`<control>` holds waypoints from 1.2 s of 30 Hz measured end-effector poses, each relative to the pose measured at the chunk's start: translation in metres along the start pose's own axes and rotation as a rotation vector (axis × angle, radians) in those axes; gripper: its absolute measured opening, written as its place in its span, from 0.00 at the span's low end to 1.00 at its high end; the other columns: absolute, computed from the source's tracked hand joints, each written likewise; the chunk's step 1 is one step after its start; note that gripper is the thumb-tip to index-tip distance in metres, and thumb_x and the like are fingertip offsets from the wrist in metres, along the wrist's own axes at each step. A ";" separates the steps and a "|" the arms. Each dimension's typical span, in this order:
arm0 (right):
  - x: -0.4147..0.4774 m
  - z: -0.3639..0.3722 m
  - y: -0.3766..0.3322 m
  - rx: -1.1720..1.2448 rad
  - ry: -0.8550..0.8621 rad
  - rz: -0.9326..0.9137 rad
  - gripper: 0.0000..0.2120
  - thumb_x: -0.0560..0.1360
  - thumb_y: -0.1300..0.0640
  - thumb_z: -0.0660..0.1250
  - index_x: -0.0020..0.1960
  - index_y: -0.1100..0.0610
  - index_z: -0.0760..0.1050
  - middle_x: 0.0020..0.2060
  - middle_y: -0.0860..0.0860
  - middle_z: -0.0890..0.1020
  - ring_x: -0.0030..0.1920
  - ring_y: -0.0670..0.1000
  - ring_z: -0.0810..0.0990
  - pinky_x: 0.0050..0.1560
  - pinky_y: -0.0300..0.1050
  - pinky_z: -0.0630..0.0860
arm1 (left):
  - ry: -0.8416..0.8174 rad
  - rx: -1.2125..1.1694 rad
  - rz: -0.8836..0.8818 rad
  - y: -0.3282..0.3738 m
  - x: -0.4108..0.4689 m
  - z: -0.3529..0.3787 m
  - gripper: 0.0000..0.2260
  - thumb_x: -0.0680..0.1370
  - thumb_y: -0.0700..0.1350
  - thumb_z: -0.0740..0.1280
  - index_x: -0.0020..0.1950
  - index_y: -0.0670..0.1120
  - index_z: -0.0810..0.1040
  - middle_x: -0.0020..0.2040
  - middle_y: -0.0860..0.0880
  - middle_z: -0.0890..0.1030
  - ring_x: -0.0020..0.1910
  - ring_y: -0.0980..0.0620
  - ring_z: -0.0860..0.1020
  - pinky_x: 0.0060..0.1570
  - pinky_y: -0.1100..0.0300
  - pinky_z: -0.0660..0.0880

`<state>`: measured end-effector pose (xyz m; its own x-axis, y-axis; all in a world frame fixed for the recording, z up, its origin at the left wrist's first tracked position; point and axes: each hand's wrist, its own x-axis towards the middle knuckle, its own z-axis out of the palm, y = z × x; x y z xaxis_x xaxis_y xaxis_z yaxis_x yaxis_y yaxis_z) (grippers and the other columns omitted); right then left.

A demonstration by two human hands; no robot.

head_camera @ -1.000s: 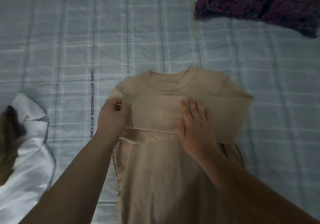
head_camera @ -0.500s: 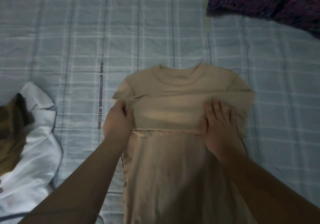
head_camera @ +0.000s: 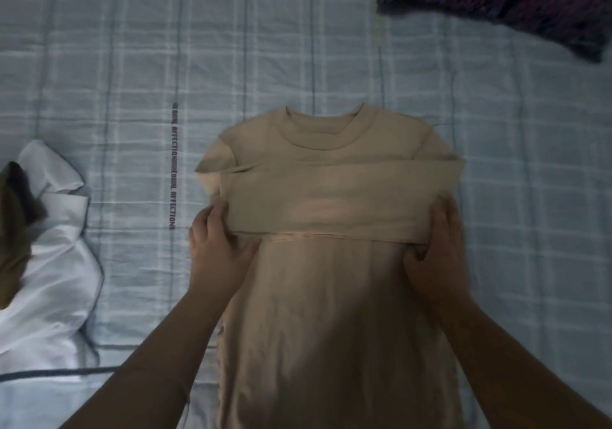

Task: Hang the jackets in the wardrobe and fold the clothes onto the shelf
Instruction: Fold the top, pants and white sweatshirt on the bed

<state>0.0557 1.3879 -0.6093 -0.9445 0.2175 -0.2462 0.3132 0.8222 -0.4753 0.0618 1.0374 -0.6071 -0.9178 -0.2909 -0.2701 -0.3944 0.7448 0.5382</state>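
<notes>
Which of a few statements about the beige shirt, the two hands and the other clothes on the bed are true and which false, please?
1. The beige shirt lies flat on the bed, collar pointing away from the person. True.
2. Only the left hand touches the shirt. False: the right hand grips its opposite edge too.
3. A sleeve is folded across the shirt's chest. True.
4. The white garment lies to the right of the shirt. False: it lies to the left; the purple garment is at the upper right.
</notes>
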 end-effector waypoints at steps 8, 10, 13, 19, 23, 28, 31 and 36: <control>0.001 -0.019 -0.018 0.289 0.122 0.390 0.28 0.76 0.54 0.67 0.73 0.56 0.62 0.51 0.50 0.75 0.53 0.54 0.77 0.53 0.45 0.68 | 0.024 -0.204 -0.337 -0.001 -0.002 -0.014 0.29 0.75 0.46 0.72 0.73 0.46 0.64 0.55 0.48 0.75 0.52 0.46 0.78 0.49 0.54 0.71; -0.001 -0.024 -0.013 0.194 0.047 0.416 0.23 0.77 0.56 0.65 0.69 0.58 0.65 0.45 0.51 0.76 0.53 0.59 0.78 0.50 0.45 0.67 | -0.013 -0.082 -0.436 -0.002 0.002 -0.017 0.18 0.77 0.48 0.69 0.65 0.42 0.72 0.48 0.49 0.77 0.51 0.44 0.78 0.48 0.56 0.68; -0.002 -0.029 -0.003 0.088 -0.016 0.394 0.16 0.77 0.60 0.63 0.64 0.58 0.71 0.47 0.59 0.81 0.54 0.63 0.79 0.49 0.49 0.70 | -0.049 -0.015 -0.421 -0.012 0.006 -0.022 0.11 0.79 0.50 0.65 0.49 0.41 0.78 0.41 0.47 0.79 0.47 0.40 0.79 0.43 0.55 0.68; 0.001 -0.042 0.016 0.005 0.034 0.412 0.10 0.78 0.62 0.60 0.55 0.61 0.79 0.54 0.63 0.82 0.57 0.64 0.77 0.55 0.50 0.71 | -0.040 0.021 -0.295 -0.017 -0.003 -0.022 0.07 0.81 0.47 0.63 0.53 0.44 0.75 0.42 0.49 0.77 0.42 0.45 0.74 0.43 0.54 0.67; -0.011 -0.035 0.007 -0.040 -0.023 0.380 0.14 0.80 0.45 0.58 0.51 0.55 0.73 0.49 0.58 0.81 0.53 0.62 0.78 0.50 0.52 0.71 | -0.034 -0.003 -0.323 -0.012 -0.018 -0.019 0.10 0.81 0.51 0.63 0.55 0.45 0.68 0.41 0.49 0.77 0.41 0.44 0.75 0.41 0.52 0.70; -0.027 -0.026 0.009 -0.031 -0.034 0.372 0.14 0.80 0.47 0.59 0.49 0.58 0.73 0.48 0.60 0.80 0.52 0.63 0.78 0.46 0.49 0.65 | -0.049 0.031 -0.379 -0.016 -0.047 -0.018 0.11 0.80 0.51 0.64 0.53 0.43 0.70 0.41 0.47 0.77 0.38 0.45 0.74 0.37 0.55 0.68; -0.028 -0.030 0.012 0.084 0.009 0.451 0.09 0.79 0.52 0.62 0.51 0.59 0.71 0.43 0.55 0.75 0.52 0.62 0.77 0.47 0.47 0.64 | -0.069 0.047 -0.383 -0.027 -0.058 -0.016 0.08 0.81 0.49 0.62 0.50 0.45 0.72 0.40 0.49 0.77 0.38 0.49 0.75 0.33 0.56 0.66; -0.049 -0.031 0.016 0.106 0.020 0.424 0.15 0.80 0.45 0.60 0.50 0.58 0.70 0.42 0.54 0.75 0.50 0.62 0.78 0.46 0.48 0.65 | -0.030 0.019 -0.406 -0.028 -0.067 -0.020 0.10 0.80 0.53 0.63 0.50 0.46 0.72 0.38 0.51 0.75 0.38 0.48 0.75 0.34 0.56 0.66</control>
<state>0.1036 1.4065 -0.5786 -0.7313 0.5357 -0.4222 0.6815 0.5994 -0.4199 0.1337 1.0242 -0.5882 -0.6856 -0.5461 -0.4814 -0.7236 0.5839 0.3681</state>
